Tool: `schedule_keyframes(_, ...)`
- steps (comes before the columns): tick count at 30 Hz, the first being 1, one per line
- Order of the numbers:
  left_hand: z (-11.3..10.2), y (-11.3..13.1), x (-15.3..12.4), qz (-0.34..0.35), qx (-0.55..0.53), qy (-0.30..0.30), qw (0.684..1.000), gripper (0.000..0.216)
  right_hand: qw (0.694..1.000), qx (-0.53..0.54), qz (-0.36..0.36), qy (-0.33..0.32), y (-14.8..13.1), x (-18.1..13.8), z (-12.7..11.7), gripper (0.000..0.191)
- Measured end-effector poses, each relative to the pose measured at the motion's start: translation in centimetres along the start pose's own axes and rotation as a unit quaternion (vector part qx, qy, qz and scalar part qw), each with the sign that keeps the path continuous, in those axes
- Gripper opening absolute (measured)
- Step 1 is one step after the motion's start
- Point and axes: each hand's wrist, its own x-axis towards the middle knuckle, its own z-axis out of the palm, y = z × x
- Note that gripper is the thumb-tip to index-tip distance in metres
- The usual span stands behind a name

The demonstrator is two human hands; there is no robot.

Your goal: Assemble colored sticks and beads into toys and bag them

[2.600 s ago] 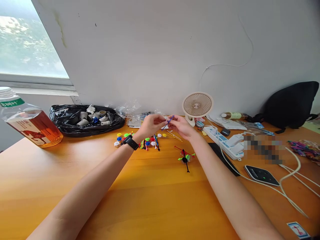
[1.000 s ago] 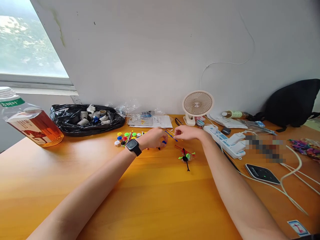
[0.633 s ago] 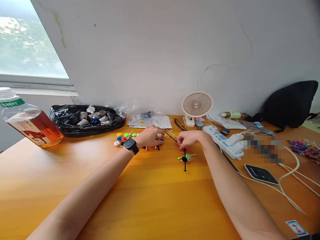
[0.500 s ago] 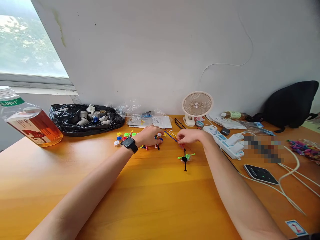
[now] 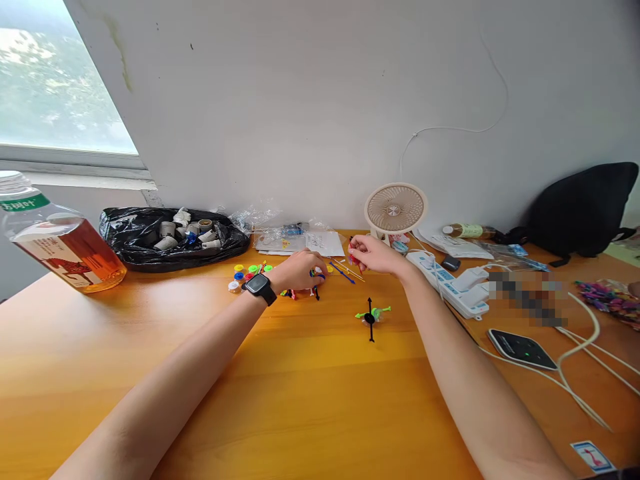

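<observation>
My right hand (image 5: 374, 255) is raised a little above the table, its fingers pinched on a small red plastic piece (image 5: 351, 255). My left hand (image 5: 301, 268), with a black watch on the wrist, curls down over a pile of small coloured plastic pieces (image 5: 293, 293). Its fingertips close around something small that they mostly hide. Left of that hand sit several coloured round caps (image 5: 239, 276). A blue double-ended stick (image 5: 343, 272) lies between my hands, beside thin pale sticks. Nearer me, a black stick with arrow-like ends (image 5: 371, 330) rests across a green piece (image 5: 383, 310).
A bottle of amber drink (image 5: 75, 257) stands at the left. Behind are a black bag of grey tubes (image 5: 130, 250), papers (image 5: 327, 244) and a small fan (image 5: 395, 208). To the right lie a white power strip (image 5: 450, 287), cables and a black device (image 5: 523, 348).
My right hand has moved up and away from me, lifting the red piece off the table area near the black stick. My left hand has stayed over the pile.
</observation>
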Motion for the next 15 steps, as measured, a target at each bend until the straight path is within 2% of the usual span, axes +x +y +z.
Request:
schedule_keyframes(3,-0.3,0.3,0.1,-0.004,-0.035,0.046,0.998,0.026,0.998,0.055,0.001,-0.002,-0.5,-0.1,0.4,0.011)
schedule_keyframes(8,-0.9,2.1,0.8,-0.015,-0.193,0.149,0.97,0.044,0.988,0.15,-0.02,0.032,-2.3,0.0,2.2,0.008)
schedule_keyframes(11,-1.0,2.9,1.1,0.0,-0.238,0.185,0.953,0.033,0.976,0.207,-0.051,0.037,-3.1,0.2,3.2,0.007)
schedule_keyframes(15,-1.0,3.2,1.3,0.004,-0.267,0.212,0.94,0.018,0.962,0.272,-0.038,0.004,-3.6,0.2,3.4,0.013)
